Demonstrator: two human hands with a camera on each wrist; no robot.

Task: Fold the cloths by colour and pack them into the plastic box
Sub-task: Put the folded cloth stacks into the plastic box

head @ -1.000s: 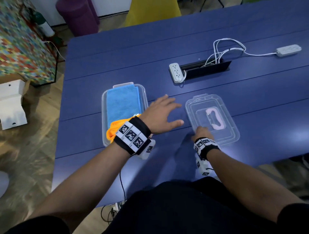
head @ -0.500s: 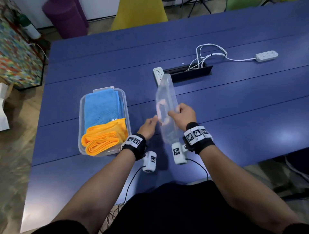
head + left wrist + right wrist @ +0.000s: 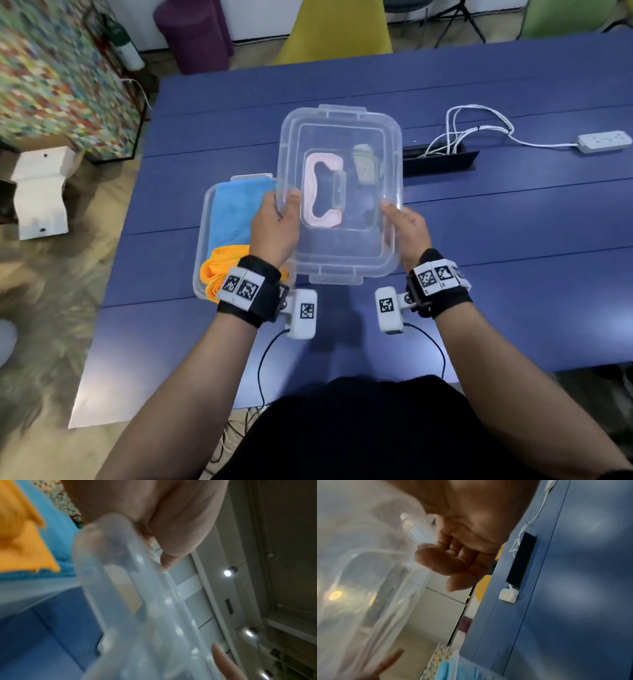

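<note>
- Gripping the clear lid (image 3: 342, 246) by its two long edges, the left hand (image 3: 274, 229) and right hand (image 3: 407, 229) held it above the blue surface (image 3: 513, 222), thumbs on top, fingers curled beneath.
- Lid: transparent, rounded rectangle, pink handle (image 3: 320, 190) at centre; long axis ran away from the person, roughly level.
- Plastic box (image 3: 202, 240) sat on the surface at left, under the lid's left edge, long axis likewise away.
- Inside: blue cloth (image 3: 236, 209) at the far end, orange cloth (image 3: 215, 270) at the near end, both folded.
</note>
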